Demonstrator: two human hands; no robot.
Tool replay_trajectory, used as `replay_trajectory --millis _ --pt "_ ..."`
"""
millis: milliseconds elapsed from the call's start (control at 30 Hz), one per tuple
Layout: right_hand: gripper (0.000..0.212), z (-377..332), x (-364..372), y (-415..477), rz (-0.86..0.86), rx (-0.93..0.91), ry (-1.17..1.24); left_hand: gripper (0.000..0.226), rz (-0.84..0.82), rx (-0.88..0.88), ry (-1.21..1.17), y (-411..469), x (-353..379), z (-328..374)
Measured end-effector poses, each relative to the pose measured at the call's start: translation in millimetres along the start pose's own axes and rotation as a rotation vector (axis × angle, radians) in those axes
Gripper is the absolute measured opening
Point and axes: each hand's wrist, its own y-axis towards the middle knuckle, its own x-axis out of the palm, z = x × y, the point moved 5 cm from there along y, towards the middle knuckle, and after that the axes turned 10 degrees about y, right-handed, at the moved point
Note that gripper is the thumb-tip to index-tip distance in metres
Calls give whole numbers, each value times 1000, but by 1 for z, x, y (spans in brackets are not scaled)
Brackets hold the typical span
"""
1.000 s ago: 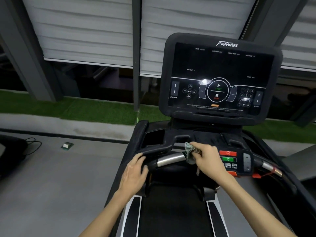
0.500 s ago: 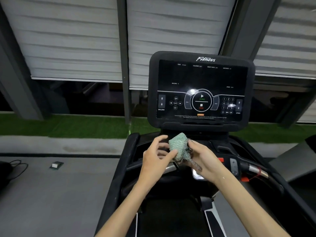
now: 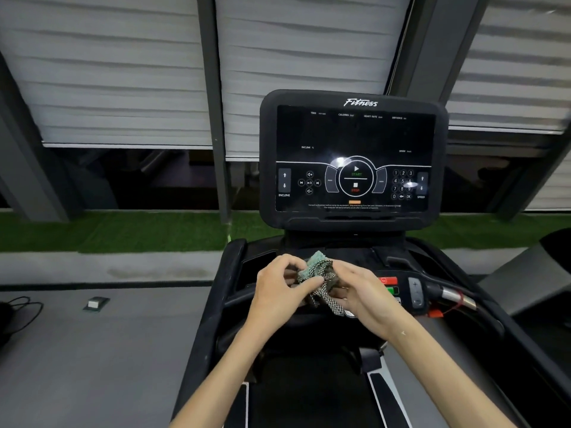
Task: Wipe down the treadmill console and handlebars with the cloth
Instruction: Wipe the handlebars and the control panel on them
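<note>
Green-and-checked cloth point(image 3: 318, 273), bunched, is held over the treadmill's control deck point(image 3: 355, 245), near side of the console screen point(image 3: 355, 134). Left hand point(image 3: 278, 291) and right hand point(image 3: 367, 301): each grip pinches its folds, apparently regathering it to expose a fresh wiping face.

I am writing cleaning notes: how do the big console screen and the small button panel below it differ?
The console screen is large, upright and fully visible; the button panel is small, lower, and partly hidden by the right hand, which holds the cloth. The console screen shows mostly white symbols; the button panel has a red button and a green button. Both are black.
</note>
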Motion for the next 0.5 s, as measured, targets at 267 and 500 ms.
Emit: replay_trajectory --millis 267,500 --pt "26 17 -18 -3 147 -9 85 8 -143 -325 -564 -5 8 -9" --pt "26 6 -18 -5 160 -83 -2 29 -265 -143 -257 -1 13 -5"
